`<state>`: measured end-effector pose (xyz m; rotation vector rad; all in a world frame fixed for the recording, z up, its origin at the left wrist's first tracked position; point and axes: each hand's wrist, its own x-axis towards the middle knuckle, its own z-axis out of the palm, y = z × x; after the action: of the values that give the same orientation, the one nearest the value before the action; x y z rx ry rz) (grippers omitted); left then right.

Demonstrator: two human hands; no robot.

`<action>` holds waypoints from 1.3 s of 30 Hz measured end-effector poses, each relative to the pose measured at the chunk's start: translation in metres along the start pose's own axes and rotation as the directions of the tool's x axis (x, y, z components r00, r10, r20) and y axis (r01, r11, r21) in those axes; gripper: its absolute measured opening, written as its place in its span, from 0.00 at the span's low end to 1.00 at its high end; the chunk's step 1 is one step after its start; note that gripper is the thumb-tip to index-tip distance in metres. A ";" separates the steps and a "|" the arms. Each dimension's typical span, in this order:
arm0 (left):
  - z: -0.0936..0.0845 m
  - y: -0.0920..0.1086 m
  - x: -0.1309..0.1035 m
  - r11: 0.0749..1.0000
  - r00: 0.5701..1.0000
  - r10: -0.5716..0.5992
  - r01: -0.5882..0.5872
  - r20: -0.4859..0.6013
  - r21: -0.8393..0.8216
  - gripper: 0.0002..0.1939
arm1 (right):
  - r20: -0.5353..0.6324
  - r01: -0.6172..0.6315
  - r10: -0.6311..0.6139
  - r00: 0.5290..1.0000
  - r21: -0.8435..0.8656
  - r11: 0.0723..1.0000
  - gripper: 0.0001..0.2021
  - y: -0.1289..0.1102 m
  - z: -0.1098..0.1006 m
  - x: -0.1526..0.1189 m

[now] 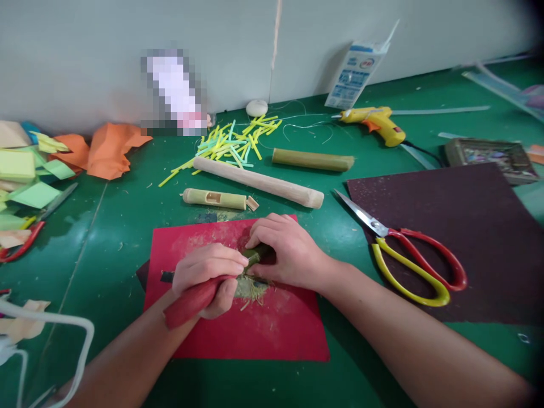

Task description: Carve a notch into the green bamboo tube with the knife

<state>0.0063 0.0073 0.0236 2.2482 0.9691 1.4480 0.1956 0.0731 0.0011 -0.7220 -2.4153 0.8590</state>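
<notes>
My left hand [208, 269] is closed round the thick red handle [193, 303] of a tool whose working end is hidden at the bamboo. My right hand [289, 246] grips a short dark-green bamboo piece [254, 256], pressing it down over the red sheet [293, 334]. Fingertips of both hands almost meet at the piece. Pale green shavings [255, 289] lie just below it. Beyond the hands rests a light bamboo tube [233, 198] with a rectangular opening cut in its side, a small chip [253, 203] by its right end.
A wooden stick [259, 181] and another bamboo length [312, 160] lie farther back, near cut yellow-green strips [229, 141]. Scissors [382, 229] rest on a dark sheet [488, 243] at right. Behind are a yellow glue gun [378, 122] and a carton [357, 73]. Folded paper [29, 170] sits left.
</notes>
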 end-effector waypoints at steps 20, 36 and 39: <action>0.005 -0.005 -0.008 0.987 0.990 -0.140 0.139 -0.014 -0.082 0.08 | 0.041 -0.013 0.013 0.999 -0.012 1.000 0.14 -0.001 -0.002 0.002; 0.001 -0.001 -0.006 0.998 0.998 -0.045 0.044 -0.034 -0.035 0.07 | 0.020 0.022 -0.021 1.000 -0.018 1.000 0.14 -0.001 -0.003 0.002; 0.002 -0.003 -0.010 0.998 0.996 -0.044 0.041 -0.071 -0.040 0.07 | 0.010 0.016 -0.016 1.000 -0.025 1.000 0.14 -0.001 -0.002 0.002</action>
<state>0.0042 0.0027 0.0144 2.1483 0.9962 1.5258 0.1954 0.0742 0.0038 -0.7088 -2.4412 0.8293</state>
